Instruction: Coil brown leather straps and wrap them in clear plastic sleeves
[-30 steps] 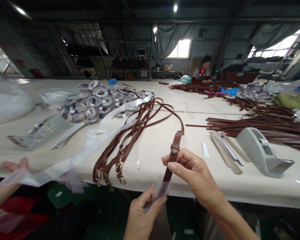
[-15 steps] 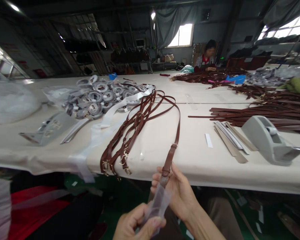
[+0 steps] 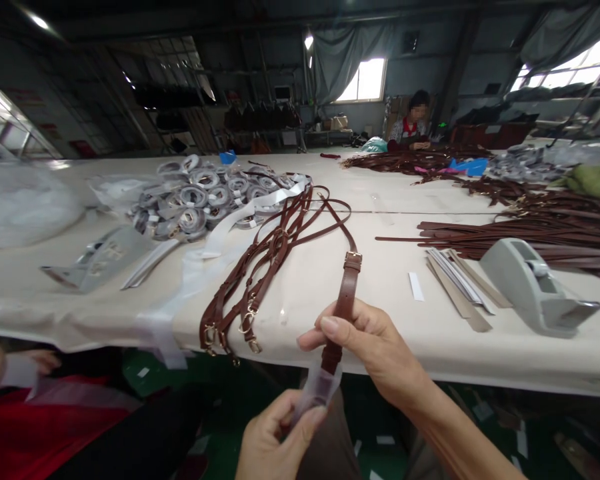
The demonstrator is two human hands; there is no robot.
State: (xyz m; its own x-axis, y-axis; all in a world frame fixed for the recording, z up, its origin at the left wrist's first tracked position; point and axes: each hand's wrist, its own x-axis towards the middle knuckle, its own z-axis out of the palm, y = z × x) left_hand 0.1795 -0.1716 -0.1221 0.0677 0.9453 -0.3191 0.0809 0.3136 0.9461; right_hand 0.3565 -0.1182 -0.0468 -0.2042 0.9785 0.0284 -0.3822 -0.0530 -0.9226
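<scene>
A brown leather strap (image 3: 349, 285) with a gold buckle runs from the table down toward me. My right hand (image 3: 365, 337) grips it between thumb and fingers, just past the table's front edge. Over the strap's lower end sits a clear plastic sleeve (image 3: 319, 385). My left hand (image 3: 285, 427) pinches the bottom of that sleeve, below my right hand. To the left lies a bundle of brown straps (image 3: 275, 250) with gold clasps hanging at the edge; the gripped strap's far end meets this bundle.
Wrapped strap coils (image 3: 200, 193) are heaped at back left. Tape dispensers stand at left (image 3: 97, 260) and right (image 3: 535, 287). Flat brown straps (image 3: 505, 239) lie at right beside card strips (image 3: 460, 283). One person (image 3: 414, 123) sits across the table; another person's hand (image 3: 45, 361) shows at lower left.
My right hand has shifted from under the strap to a thumb-on-top hold. The buckle end has risen up the table and the sleeve covers the strap's tip. A neighbour's hand has appeared at lower left.
</scene>
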